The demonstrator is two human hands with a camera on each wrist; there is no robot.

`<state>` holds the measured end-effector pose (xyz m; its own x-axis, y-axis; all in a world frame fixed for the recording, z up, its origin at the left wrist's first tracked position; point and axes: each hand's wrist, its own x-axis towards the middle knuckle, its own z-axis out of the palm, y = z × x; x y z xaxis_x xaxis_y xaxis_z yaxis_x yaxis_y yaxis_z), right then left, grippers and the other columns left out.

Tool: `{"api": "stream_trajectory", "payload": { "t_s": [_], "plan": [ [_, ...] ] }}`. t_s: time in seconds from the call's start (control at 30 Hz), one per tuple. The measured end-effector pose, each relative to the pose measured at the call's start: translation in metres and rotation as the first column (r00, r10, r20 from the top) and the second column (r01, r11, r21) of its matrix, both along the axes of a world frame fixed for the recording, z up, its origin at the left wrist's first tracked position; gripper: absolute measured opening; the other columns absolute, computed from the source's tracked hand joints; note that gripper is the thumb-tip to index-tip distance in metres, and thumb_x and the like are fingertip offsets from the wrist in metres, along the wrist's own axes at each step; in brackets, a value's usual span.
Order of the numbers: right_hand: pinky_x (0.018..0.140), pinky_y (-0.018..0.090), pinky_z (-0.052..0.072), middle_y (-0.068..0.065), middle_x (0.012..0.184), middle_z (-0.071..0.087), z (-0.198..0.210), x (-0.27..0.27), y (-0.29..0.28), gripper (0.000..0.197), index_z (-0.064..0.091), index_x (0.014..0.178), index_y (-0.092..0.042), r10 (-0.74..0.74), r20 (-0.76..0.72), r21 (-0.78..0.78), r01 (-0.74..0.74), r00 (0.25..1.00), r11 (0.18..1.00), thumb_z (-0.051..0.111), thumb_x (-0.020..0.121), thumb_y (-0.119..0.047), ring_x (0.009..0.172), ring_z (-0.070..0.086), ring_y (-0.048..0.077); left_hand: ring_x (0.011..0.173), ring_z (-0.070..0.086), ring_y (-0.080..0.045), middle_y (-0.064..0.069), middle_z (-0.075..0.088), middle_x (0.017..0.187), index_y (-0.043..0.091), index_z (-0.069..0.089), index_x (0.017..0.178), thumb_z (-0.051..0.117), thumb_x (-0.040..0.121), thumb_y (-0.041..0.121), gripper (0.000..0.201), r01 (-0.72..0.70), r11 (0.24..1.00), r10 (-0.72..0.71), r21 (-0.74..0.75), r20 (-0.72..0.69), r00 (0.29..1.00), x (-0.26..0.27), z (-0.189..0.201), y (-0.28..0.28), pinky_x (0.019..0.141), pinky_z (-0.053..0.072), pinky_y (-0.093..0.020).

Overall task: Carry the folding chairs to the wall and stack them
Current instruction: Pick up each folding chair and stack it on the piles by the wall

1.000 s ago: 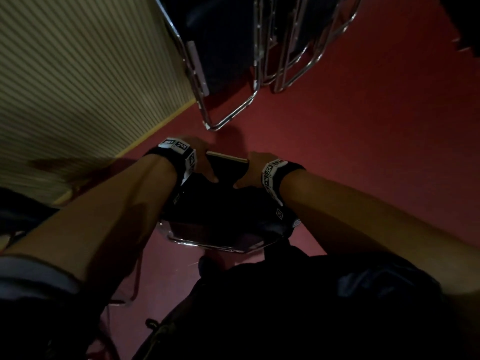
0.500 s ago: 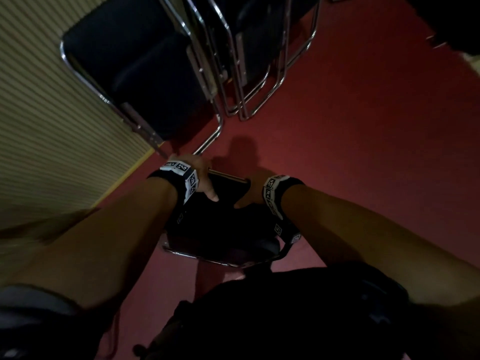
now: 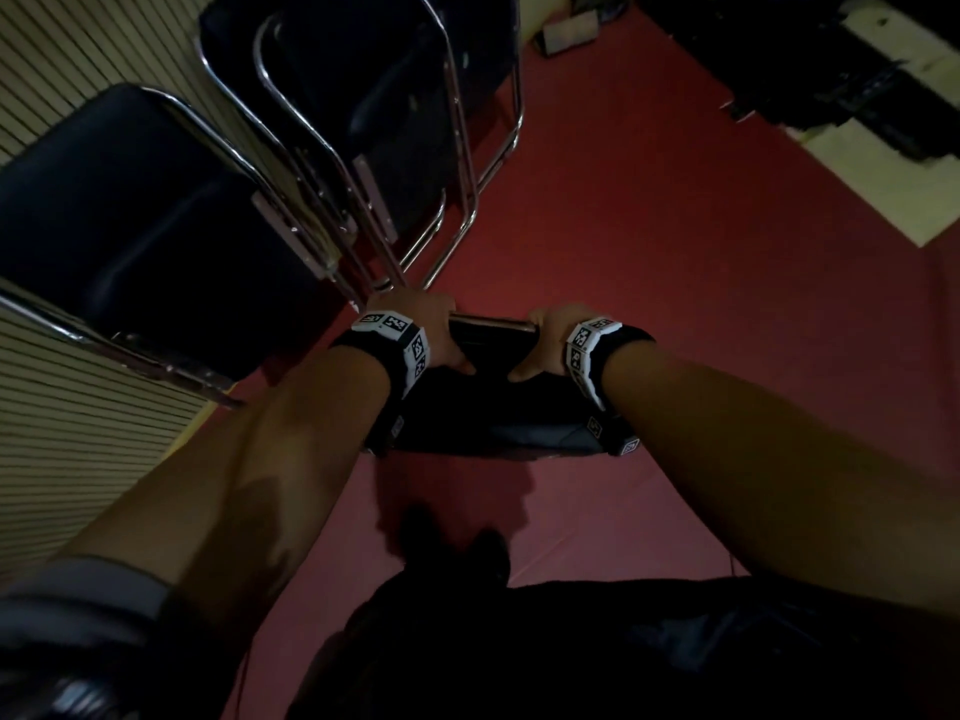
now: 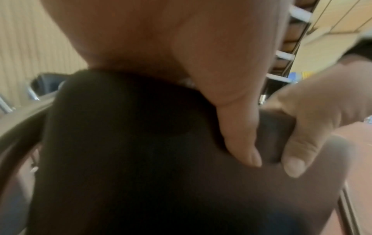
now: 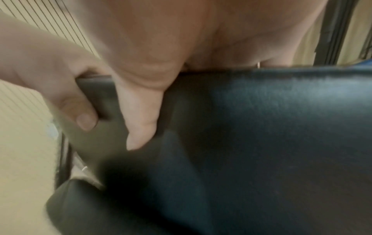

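Gripping folded chair (image 3: 488, 407), left hand (image 3: 431, 330), right hand (image 3: 545, 340)

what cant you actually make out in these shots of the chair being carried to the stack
- Carried chair: in the head view its legs are hidden under the seat and both forearms.
- Left hand and right hand: fingers wrap behind the top edge in all three views, so the full grip is unseen.
- Stacked chairs: cut off by the head view's left and top edges; their count is unclear.
- Both wrist views are blurred by motion.
- Far corner clutter: too dark to identify.
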<state>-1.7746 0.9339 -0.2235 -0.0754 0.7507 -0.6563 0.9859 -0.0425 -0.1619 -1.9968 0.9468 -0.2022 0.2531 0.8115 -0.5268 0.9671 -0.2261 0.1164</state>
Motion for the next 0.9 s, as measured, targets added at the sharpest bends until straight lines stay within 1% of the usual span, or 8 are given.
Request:
{"api": "stream_trajectory", "payload": {
  "t_s": [0.1,0.33,0.43,0.53,0.63,0.7,0.8,0.9],
  "plan": [
    [0.088,0.04,0.061,-0.009,0.097,0.071,-0.003,-0.002,0.026,0.066,0.068,0.11,-0.036,-0.051,-0.006,0.012,0.051,0.999,0.999,0.09,0.056,-0.068,0.09,0.068,0.021,0.107,0.062,-0.023,0.008,0.065,0.101,0.034,0.062,0.1,0.078,0.052,0.086,0.072,-0.03,1.0,0.03,0.001,0.011,0.999,-0.001,-0.011,0.028,0.084,0.041,-0.037],
    [0.099,0.04,0.054,-0.008,0.122,0.069,-0.004,-0.061,0.097,0.084,0.061,0.132,-0.039,0.029,0.018,-0.024,-0.029,0.999,0.999,0.086,0.06,-0.072,0.109,0.065,0.024,0.107,0.065,-0.024,0.007,0.068,0.109,0.034,0.062,0.104,0.076,0.052,0.088,0.076,-0.094,0.994,0.094,-0.05,0.003,0.996,-0.058,-0.034,0.091,0.095,0.053,-0.04],
    [0.095,0.04,0.054,-0.005,0.121,0.069,-0.006,-0.093,0.124,0.085,0.058,0.137,-0.036,0.132,0.045,0.011,-0.133,0.99,0.991,0.082,0.064,-0.074,0.111,0.066,0.026,0.107,0.066,-0.023,0.006,0.068,0.113,0.034,0.059,0.103,0.08,0.057,0.083,0.07,-0.134,0.985,0.136,-0.105,0.011,0.991,-0.091,-0.04,0.114,0.092,0.053,-0.038],
    [0.095,0.041,0.052,-0.011,0.104,0.066,-0.01,-0.119,0.154,0.072,0.061,0.126,-0.041,0.209,0.053,0.044,-0.211,0.976,0.976,0.081,0.065,-0.073,0.107,0.066,0.024,0.111,0.065,-0.025,0.006,0.066,0.117,0.038,0.056,0.103,0.08,0.059,0.082,0.067,-0.181,0.977,0.184,-0.117,0.014,0.983,-0.117,-0.045,0.133,0.095,0.053,-0.039],
    [0.094,0.04,0.052,-0.012,0.107,0.068,-0.017,-0.131,0.183,0.072,0.061,0.123,-0.042,0.251,0.068,0.028,-0.253,0.966,0.967,0.081,0.062,-0.075,0.107,0.066,0.023,0.113,0.064,-0.027,0.004,0.067,0.12,0.037,0.06,0.117,0.073,0.055,0.088,0.081,-0.241,0.966,0.243,-0.097,0.009,0.97,-0.125,-0.051,0.141,0.101,0.05,-0.046],
    [0.088,0.037,0.051,-0.01,0.11,0.068,-0.021,-0.138,0.199,0.073,0.061,0.125,-0.04,0.294,0.055,0.012,-0.295,0.954,0.955,0.083,0.064,-0.073,0.106,0.065,0.023,0.114,0.064,-0.029,0.003,0.067,0.121,0.038,0.059,0.122,0.067,0.052,0.092,0.089,-0.27,0.958,0.272,-0.097,0.006,0.962,-0.128,-0.051,0.146,0.101,0.05,-0.049],
    [0.079,0.033,0.046,-0.011,0.097,0.06,-0.032,-0.145,0.219,0.068,0.06,0.119,-0.036,0.344,0.036,0.006,-0.344,0.938,0.939,0.084,0.066,-0.071,0.095,0.062,0.02,0.113,0.066,-0.029,0.005,0.069,0.122,0.039,0.059,0.124,0.067,0.052,0.09,0.089,-0.323,0.939,0.323,-0.119,-0.024,0.946,-0.133,-0.051,0.155,0.099,0.052,-0.046],
    [0.076,0.031,0.05,-0.01,0.103,0.066,-0.043,-0.155,0.24,0.075,0.064,0.119,-0.033,0.382,-0.019,0.0,-0.382,0.924,0.924,0.087,0.059,-0.071,0.095,0.066,0.019,0.116,0.065,-0.027,0.005,0.068,0.125,0.037,0.061,0.13,0.078,0.059,0.078,0.084,-0.434,0.895,0.435,-0.105,-0.018,0.9,-0.141,-0.05,0.163,0.094,0.051,-0.036]
  ]
}}
